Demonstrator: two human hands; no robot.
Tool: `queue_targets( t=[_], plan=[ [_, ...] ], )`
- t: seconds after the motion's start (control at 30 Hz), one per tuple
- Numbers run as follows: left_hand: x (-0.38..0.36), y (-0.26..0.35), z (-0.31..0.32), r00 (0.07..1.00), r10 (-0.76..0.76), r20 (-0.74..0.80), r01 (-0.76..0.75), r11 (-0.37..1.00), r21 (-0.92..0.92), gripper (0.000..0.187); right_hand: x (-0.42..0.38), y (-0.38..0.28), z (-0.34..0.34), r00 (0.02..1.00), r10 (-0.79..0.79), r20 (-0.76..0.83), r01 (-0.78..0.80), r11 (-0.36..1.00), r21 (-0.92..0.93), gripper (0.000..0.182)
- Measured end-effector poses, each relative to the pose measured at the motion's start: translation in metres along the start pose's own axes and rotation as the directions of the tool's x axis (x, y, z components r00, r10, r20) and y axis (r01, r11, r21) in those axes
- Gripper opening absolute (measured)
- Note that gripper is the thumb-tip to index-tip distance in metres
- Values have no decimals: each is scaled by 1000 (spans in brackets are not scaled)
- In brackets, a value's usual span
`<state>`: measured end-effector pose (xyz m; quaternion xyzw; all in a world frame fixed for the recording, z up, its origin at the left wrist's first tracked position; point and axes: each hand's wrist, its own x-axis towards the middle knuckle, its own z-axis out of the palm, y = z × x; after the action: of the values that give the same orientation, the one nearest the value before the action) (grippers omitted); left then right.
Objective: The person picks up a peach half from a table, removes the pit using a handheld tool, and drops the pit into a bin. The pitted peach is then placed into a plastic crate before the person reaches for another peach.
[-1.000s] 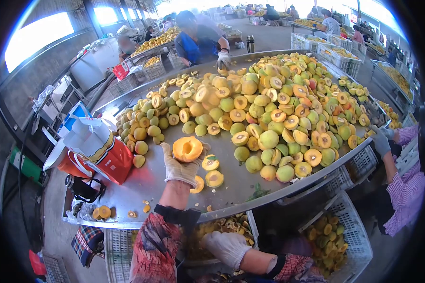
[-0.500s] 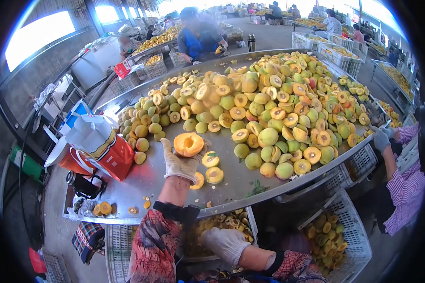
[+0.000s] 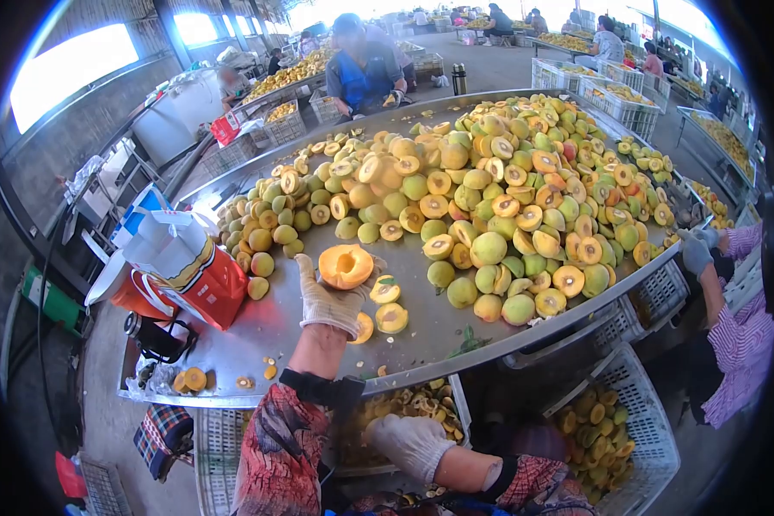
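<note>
On my gloved left hand (image 3: 331, 301), above the metal table (image 3: 439, 361), rests a pitted peach half (image 3: 346, 266) with its orange cut face and hollow turned up. The thumb stands up at its left and the fingers lie beneath and behind it. Beside that hand, cut fruit halves (image 3: 391, 317) lie on the metal. My right hand (image 3: 411, 443), also in a white glove, is lower down, over a crate of cut pieces (image 3: 443, 404) below the table edge. Its fingers are curled and blurred, and what they hold, if anything, is hidden.
A large heap of fruit (image 3: 490, 198) covers the table's far side. A red and white bag (image 3: 202, 288) and a black flask (image 3: 155, 335) stand at the left. A co-worker's gloved hands (image 3: 698, 245) are at the right edge; another person (image 3: 361, 73) sits across. A crate (image 3: 654, 439) stands lower right.
The view has shifted very slightly. The person across the table has become more upright and clearer. My two hands keep nearly the same positions.
</note>
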<state>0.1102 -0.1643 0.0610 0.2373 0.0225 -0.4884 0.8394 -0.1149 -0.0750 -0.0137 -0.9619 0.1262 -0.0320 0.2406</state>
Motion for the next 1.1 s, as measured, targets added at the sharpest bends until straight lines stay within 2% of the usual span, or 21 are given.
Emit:
queue_targets(
  t=[0.4, 0.5, 0.53, 0.63, 0.73, 0.77, 0.8, 0.87, 0.97, 1.07, 1.1],
  plan=[
    [-4, -2, -4, 1000, 11, 5, -11, 1000, 22, 87, -3, -1, 0, 999, -30, -41, 31, 1000, 8, 14],
    [-8, -2, 0, 998, -19, 56, 15, 998, 64, 85, -2, -5, -5, 995, 53, 82, -50, 998, -38, 19],
    [-12, -3, 2, 996, -36, 82, 29, 996, 84, 85, -2, -4, -1, 997, 40, 70, -38, 999, -35, 19],
    [-19, -4, 10, 990, -57, 132, 38, 989, 142, 71, 1, 0, 11, 999, 8, 42, -7, 1000, -27, 19],
    [-30, -14, 30, 984, 101, 144, -142, 939, 314, 61, -1, -1, 9, 999, -10, 32, 11, 1000, -13, 16],
    [-28, -16, 29, 975, 115, 190, -175, 925, 339, 46, -3, -2, 1, 999, -29, 23, 29, 999, -13, 14],
    [-31, -18, 29, 936, 183, 300, -314, 818, 482, 37, -4, -3, -7, 999, -50, 15, 50, 999, -14, 12],
    [-38, -21, 36, 898, 212, 387, -426, 640, 640, 35, -6, -3, -12, 998, -10, 70, 9, 1000, 19, 12],
    [-40, -25, 35, 846, 274, 458, -533, 387, 752, 38, -2, -5, -11, 997, -8, 79, 5, 999, 47, 13],
    [-48, -26, 37, 844, 239, 479, -532, 276, 800, 42, -1, -3, -6, 996, -8, 84, 2, 998, 67, 14],
    [-48, -26, 35, 853, 224, 471, -520, 287, 805, 45, 0, -3, -3, 996, -14, 90, 8, 997, 73, 14]
  ],
)
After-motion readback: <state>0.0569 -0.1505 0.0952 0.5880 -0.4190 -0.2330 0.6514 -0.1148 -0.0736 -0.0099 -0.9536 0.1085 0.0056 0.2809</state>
